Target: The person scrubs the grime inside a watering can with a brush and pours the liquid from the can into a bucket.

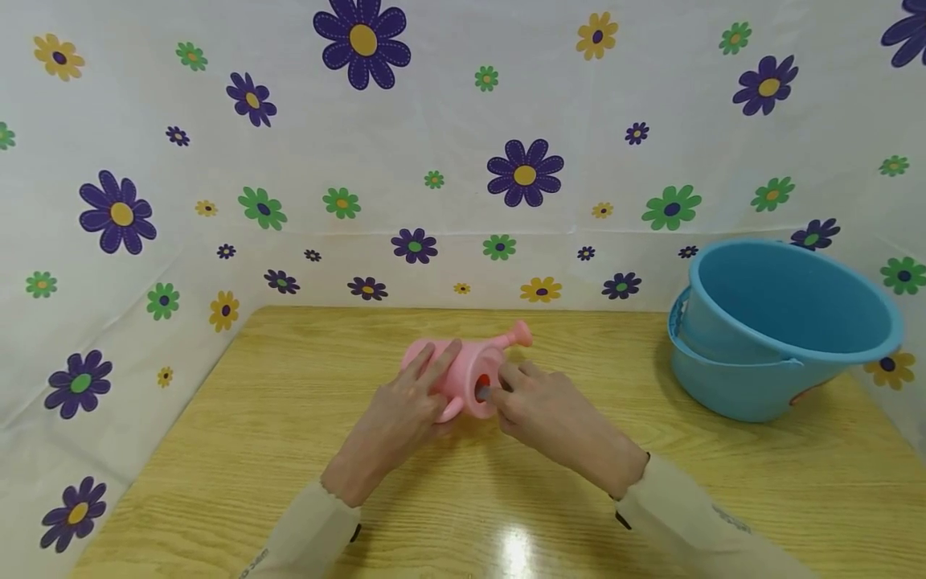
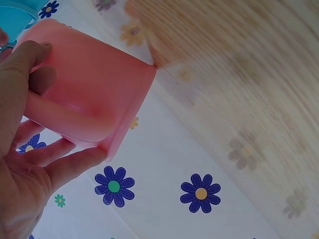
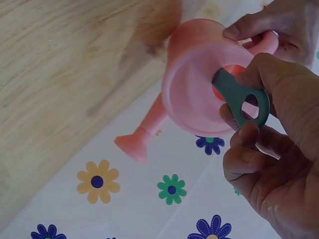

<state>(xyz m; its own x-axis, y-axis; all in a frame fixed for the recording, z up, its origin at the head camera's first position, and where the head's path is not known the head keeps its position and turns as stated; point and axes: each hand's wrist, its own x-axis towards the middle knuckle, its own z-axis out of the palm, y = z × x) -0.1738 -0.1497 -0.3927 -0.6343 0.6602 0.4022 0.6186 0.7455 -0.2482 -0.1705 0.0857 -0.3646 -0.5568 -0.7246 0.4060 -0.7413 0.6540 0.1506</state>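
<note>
Head view: steadies the tipped pink watering can (image 1: 461, 371) over the surface's (image 1: 304, 386) middle with left grip (image 1: 400, 410) clamped round it, seemingly works the green ring-handled tool (image 3: 231, 92), pinched in right grip (image 1: 538, 406), at the inner red patch (image 3: 235, 69), calling next for careful control, with open room leftward and the blue bucket (image 1: 738, 382) well apart rightward.

Flower-print white sheeting (image 1: 441, 112), wood-grain tabletop (image 1: 289, 394)

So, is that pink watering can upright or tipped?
Tipped: the watering can is sideways, its open mouth facing the right hand.
</note>
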